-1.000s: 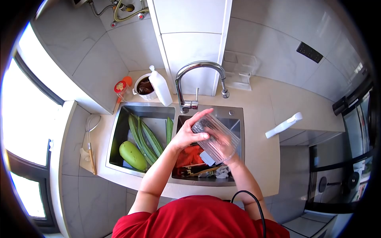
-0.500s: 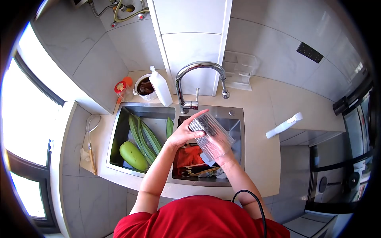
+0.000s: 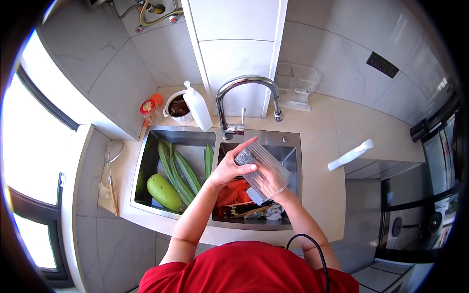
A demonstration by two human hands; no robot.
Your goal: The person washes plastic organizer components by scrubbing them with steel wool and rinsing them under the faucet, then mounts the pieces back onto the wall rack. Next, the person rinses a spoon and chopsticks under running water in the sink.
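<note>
Over the right sink basin, a clear ribbed plastic container [image 3: 273,168] is held tilted between my hands. My left hand [image 3: 229,168] grips its left end, thumb across the near side and index finger stretched along the far edge. My right hand [image 3: 267,181] shows through the clear wall at the lower right; whether it is inside or behind the container I cannot tell. A grey textured patch [image 3: 245,156] shows through the plastic near my left fingers. A pale blue-grey piece [image 3: 254,196] sits at the container's lower edge. Below lie red items [image 3: 233,193] and several sticks.
The left basin holds a green gourd [image 3: 163,192] and several long ridged gourds [image 3: 185,171]. Behind stand a faucet [image 3: 221,105], a white bottle [image 3: 198,108], a pot [image 3: 178,106] and a red-lidded jar [image 3: 148,107]. A strainer [image 3: 111,171] lies left, a white spray bottle [image 3: 351,155] right.
The container and both hands have shifted slightly right. My left thumb has moved a little along the container, and more of the pale crumpled stuff in the right basin shows.
</note>
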